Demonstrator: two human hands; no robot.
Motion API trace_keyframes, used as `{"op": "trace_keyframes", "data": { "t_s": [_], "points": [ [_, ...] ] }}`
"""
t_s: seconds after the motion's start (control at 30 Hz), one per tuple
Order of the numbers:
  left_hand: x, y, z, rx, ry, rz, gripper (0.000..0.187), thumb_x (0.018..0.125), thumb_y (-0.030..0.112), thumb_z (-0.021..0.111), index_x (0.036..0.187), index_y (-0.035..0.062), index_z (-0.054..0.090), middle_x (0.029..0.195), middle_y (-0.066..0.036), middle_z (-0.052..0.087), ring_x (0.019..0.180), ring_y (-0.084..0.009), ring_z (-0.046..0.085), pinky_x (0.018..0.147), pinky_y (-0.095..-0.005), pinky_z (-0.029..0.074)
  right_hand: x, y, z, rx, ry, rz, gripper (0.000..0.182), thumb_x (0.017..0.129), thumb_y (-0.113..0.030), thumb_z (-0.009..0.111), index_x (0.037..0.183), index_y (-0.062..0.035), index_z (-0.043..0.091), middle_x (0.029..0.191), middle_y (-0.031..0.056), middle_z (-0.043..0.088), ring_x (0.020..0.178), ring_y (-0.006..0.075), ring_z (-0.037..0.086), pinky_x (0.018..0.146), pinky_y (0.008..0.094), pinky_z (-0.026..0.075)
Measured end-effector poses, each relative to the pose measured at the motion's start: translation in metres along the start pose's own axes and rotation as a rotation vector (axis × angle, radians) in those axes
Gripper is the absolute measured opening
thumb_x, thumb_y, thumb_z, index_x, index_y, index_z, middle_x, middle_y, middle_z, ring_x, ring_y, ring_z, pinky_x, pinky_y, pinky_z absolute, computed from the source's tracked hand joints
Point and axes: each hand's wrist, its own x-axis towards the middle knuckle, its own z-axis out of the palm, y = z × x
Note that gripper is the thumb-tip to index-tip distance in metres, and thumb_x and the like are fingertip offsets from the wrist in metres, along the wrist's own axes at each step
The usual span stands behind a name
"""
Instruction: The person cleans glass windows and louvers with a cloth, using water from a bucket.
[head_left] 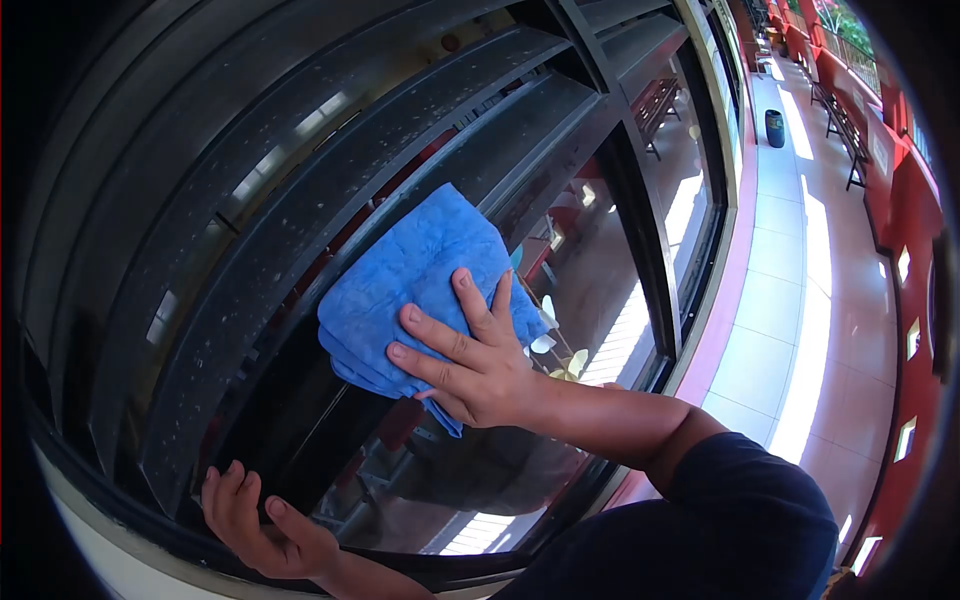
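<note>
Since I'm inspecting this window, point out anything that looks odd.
Pale specks dot a dark slat up and left of the blue cloth, standing out against its surface. They could be dirt or splashes; I can't tell which.

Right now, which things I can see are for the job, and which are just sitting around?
For the job:
Blue cloth, against the window slats
Right hand, spread on the cloth
Window slats, speckled with pale spots
Left hand, nothing seen in it

Just sitting around:
Dark bin, farther off
Bench, at upper right
</note>
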Motion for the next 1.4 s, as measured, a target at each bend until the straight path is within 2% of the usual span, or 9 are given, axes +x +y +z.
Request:
{"op": "trace_keyframes", "data": {
  "t_s": [0.23, 0.37, 0.5, 0.67, 0.83, 0.9, 1.1, 1.23, 1.4],
  "points": [
    [-0.001, 0.0, 0.005, 0.066, -0.063, -0.067, 0.027, 0.103, 0.015, 0.049, 0.114, -0.0038, 0.064, 0.119, -0.018, 0.066, 0.121, -0.036, 0.058, 0.107, -0.0503, 0.043, 0.035, 0.095, -0.077, -0.276, 0.016, -0.05, 0.032, 0.087, -0.023, 0.069, 0.118, -0.0185, 0.072, 0.131, 0.005, 0.066, 0.136, 0.0389, 0.05, 0.119, 0.0598, 0.018],
    [0.004, 0.005, 0.009, 0.18, -0.107, -0.06, 0.027, 0.104, 0.016, 0.048, 0.115, -0.0033, 0.064, 0.121, -0.017, 0.066, 0.121, -0.0343, 0.058, 0.109, -0.0498, 0.042, 0.067, 0.199, -0.138, -0.439, 0.038, 0.048, 0.021, 0.091, -0.011, 0.059, 0.109, -0.0076, 0.071, 0.116, 0.0111, 0.069, 0.121, 0.0377, 0.058, 0.111, 0.0532, 0.035],
    [0.005, 0.008, 0.016, 0.174, -0.024, -0.087, 0.032, 0.105, 0.02, 0.045, 0.116, -0.0034, 0.064, 0.123, -0.017, 0.065, 0.121, -0.033, 0.058, 0.109, -0.0478, 0.042, 0.089, 0.197, -0.147, -0.34, -0.02, 0.067, 0.016, 0.092, -0.012, 0.061, 0.1, -0.0025, 0.071, 0.1, 0.0144, 0.069, 0.104, 0.0343, 0.063, 0.093, 0.0422, 0.048],
    [0.007, 0.006, 0.016, 0.16, -0.02, -0.093, 0.039, 0.108, 0.025, 0.041, 0.118, -0.0044, 0.064, 0.125, -0.017, 0.064, 0.122, -0.0326, 0.057, 0.106, -0.0443, 0.043, 0.108, 0.153, -0.129, -0.163, -0.166, -0.056, 0.015, 0.09, -0.013, 0.063, 0.085, 0.0003, 0.068, 0.083, 0.0141, 0.064, 0.08, 0.0341, 0.061, 0.072, 0.0433, 0.047],
    [0.008, 0.006, 0.018, 0.172, 0.025, -0.124, 0.041, 0.109, 0.026, 0.04, 0.121, -0.0057, 0.063, 0.127, -0.018, 0.063, 0.122, -0.0327, 0.057, 0.106, -0.0434, 0.043, 0.097, 0.024, -0.047, 0.374, -0.224, -0.228, 0.02, 0.076, -0.026, 0.069, 0.069, -0.0079, 0.065, 0.075, 0.0043, 0.056, 0.081, 0.0242, 0.056, 0.076, 0.0375, 0.043],
    [0.005, 0.001, 0.016, 0.115, 0.075, -0.194, 0.042, 0.109, 0.026, 0.039, 0.122, -0.0063, 0.062, 0.126, -0.019, 0.063, 0.121, -0.0324, 0.058, 0.107, -0.0434, 0.043, 0.091, 0.0, -0.032, 0.249, -0.168, -0.213, 0.021, 0.077, -0.029, 0.068, 0.071, -0.0089, 0.067, 0.079, 0.0014, 0.06, 0.083, 0.0224, 0.057, 0.078, 0.0355, 0.042],
    [0.031, 0.02, 0.02, 0.144, 0.254, -0.067, 0.046, 0.107, 0.034, 0.047, 0.103, -0.0052, 0.071, 0.098, -0.018, 0.072, 0.088, -0.03, 0.069, 0.082, -0.0384, 0.054, 0.111, 0.043, -0.065, 0.22, -0.316, -0.219, 0.021, 0.08, -0.028, 0.069, 0.076, -0.0076, 0.07, 0.08, 0.0034, 0.062, 0.082, 0.023, 0.06, 0.075, 0.0358, 0.046],
    [0.024, 0.015, 0.02, 0.066, 0.269, -0.089, 0.046, 0.107, 0.035, 0.047, 0.104, -0.0056, 0.07, 0.1, -0.019, 0.071, 0.091, -0.0306, 0.069, 0.082, -0.0389, 0.054, 0.115, 0.129, -0.106, 0.023, -0.266, -0.234, 0.019, 0.084, -0.023, 0.068, 0.077, -0.0058, 0.069, 0.08, 0.0101, 0.066, 0.08, 0.0293, 0.063, 0.073, 0.0406, 0.051],
    [0.025, 0.017, 0.018, 0.063, 0.208, -0.072, 0.047, 0.107, 0.035, 0.047, 0.104, -0.0062, 0.069, 0.1, -0.02, 0.071, 0.091, -0.0311, 0.069, 0.082, -0.0391, 0.054, 0.127, 0.218, -0.178, -0.355, -0.307, 0.102, 0.023, 0.092, -0.019, 0.06, 0.084, -0.0009, 0.071, 0.08, 0.0164, 0.065, 0.084, 0.0354, 0.064, 0.075, 0.0438, 0.051]
  ]
}}
